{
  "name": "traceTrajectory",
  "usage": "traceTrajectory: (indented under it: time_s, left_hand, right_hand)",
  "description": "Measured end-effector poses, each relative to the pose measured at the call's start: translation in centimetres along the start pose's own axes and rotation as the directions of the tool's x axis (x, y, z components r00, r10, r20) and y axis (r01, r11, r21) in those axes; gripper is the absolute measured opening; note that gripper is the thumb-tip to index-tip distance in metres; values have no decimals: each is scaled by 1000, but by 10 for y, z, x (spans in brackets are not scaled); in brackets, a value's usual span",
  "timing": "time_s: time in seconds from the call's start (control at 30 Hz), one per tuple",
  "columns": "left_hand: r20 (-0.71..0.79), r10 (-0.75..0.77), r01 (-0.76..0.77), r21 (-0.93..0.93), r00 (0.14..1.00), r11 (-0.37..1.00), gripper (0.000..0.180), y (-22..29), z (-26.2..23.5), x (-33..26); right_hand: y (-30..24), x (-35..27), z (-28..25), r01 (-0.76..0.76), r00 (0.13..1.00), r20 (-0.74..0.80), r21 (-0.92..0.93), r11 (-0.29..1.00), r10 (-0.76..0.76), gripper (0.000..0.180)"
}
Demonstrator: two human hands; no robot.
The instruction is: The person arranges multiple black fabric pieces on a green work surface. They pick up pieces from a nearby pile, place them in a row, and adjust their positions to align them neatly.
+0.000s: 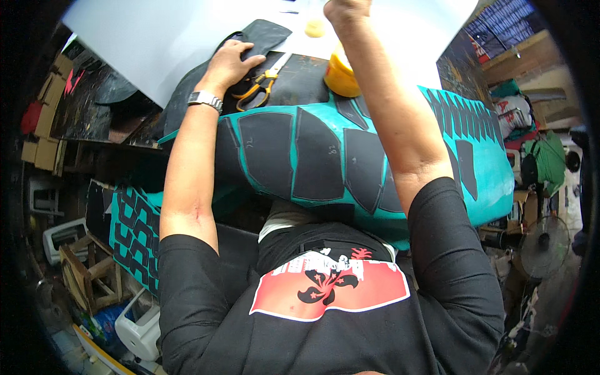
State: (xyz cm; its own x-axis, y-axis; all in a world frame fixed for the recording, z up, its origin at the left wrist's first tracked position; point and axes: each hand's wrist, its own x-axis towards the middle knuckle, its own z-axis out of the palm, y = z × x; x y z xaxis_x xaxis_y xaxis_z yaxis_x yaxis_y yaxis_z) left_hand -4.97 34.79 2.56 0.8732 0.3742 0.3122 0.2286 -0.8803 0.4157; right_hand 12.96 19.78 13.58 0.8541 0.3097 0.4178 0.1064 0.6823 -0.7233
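The left hand (232, 61) lies flat, fingers spread wide, pressing on one curved black rubber-like sheet (262, 34) in the upper centre of the frame; it grips nothing. One metal wristwatch (205, 99) sits on that wrist. The right hand (347, 9) reaches to the upper edge of the frame, where it is partly cut off; whether it is closed on anything cannot be told.

One pair of scissors with orange handles (259, 87) lies just right of the left hand, on a black panel. One yellow round container (341, 75) stands beside the right forearm, in the upper centre. One small pale yellow lump (315, 27) rests on the white surface (144, 37) near the right hand.

One large teal foam-like board (487, 156) spans the middle of the frame; at least five black panels (265, 153) are set into it in a row. A second teal piece with black patterning (134, 228) stands at the lower left.
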Motion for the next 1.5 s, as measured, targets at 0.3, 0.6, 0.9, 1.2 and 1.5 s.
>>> traceTrajectory:
  time_s: [0.3,0.6,0.9,1.2,1.5]
  left_hand:
    - [-198,-79,109,149,977,983,51,11,-19,10]
    - [43,743,-644,-468,668,605,38,328,68,-38]
    - [231,875,-752,-446,427,485,61,483,243,-34]
    - [169,865,-787,-361,472,500,65,490,266,-36]
    - [169,833,-758,-350,528,551,68,498,269,-31]
  right_hand:
    - [-240,-60,-225,133,989,-47,-145,980,-141,42]
    - [-370,-163,-469,-529,839,-465,-572,626,284,19]
    - [-350,-145,-534,-583,795,-417,-727,362,441,20]
    - [-343,-163,-540,-599,800,-452,-642,479,395,20]
    - [-332,-158,-539,-581,814,-491,-664,471,311,24]
